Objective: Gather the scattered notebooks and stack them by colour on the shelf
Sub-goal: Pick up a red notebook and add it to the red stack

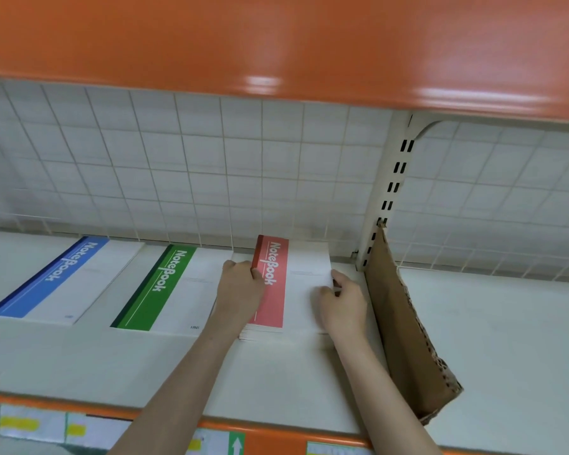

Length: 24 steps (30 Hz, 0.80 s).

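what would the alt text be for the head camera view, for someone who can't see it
Two bare hands, left hand and right hand, hold the side edges of a red notebook stack on a white shelf. A green notebook and blue notebook lie to its left, brown cardboard to its right.

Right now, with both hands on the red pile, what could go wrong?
1. The red-striped notebook stack looks uneven at its near edge; squaring it with the left hand and right hand could fan it out.
2. The brown cardboard divider leans close beside the right hand; a nudge might tip it.
3. The green-striped notebook lies close on the left; a sideways push could shift it.
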Each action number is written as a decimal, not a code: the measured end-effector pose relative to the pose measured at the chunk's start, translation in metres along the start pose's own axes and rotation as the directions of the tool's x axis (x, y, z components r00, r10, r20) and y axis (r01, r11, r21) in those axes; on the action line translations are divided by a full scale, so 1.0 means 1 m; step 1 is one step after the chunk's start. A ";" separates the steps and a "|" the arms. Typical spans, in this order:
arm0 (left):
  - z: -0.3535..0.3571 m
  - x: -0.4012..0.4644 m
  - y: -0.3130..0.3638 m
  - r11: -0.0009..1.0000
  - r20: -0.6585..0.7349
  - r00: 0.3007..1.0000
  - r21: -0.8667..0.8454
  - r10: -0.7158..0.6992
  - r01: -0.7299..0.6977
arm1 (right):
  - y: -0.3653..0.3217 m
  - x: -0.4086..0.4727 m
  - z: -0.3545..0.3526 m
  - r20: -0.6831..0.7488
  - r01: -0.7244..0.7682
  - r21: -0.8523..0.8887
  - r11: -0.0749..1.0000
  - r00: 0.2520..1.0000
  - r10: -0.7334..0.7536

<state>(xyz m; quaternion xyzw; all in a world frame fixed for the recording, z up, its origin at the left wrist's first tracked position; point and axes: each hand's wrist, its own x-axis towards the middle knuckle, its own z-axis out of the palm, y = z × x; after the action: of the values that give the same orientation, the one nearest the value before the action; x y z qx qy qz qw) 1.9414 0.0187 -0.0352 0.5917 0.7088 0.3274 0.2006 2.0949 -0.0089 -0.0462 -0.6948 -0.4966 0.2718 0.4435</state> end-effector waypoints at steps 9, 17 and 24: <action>-0.004 0.004 -0.010 0.944 0.133 0.988 -0.310 -0.075 0.114 | 0.002 0.000 -0.007 0.163 -0.198 0.307 0.931 0.975 0.153; -0.002 0.003 -0.005 0.720 0.319 0.934 -0.610 -0.160 0.332 | 0.002 -0.004 -0.004 0.253 -0.265 0.366 0.892 0.951 0.179; 0.000 0.003 -0.005 0.746 0.330 0.933 -0.584 -0.143 0.321 | 0.002 -0.004 -0.001 0.245 -0.199 0.281 0.939 0.961 0.131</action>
<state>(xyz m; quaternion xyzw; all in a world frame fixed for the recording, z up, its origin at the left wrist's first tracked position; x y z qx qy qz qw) 1.9369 0.0214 -0.0384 0.4349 0.5937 0.4352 0.5186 2.0949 -0.0133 -0.0478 -0.6232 -0.4350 0.4572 0.4620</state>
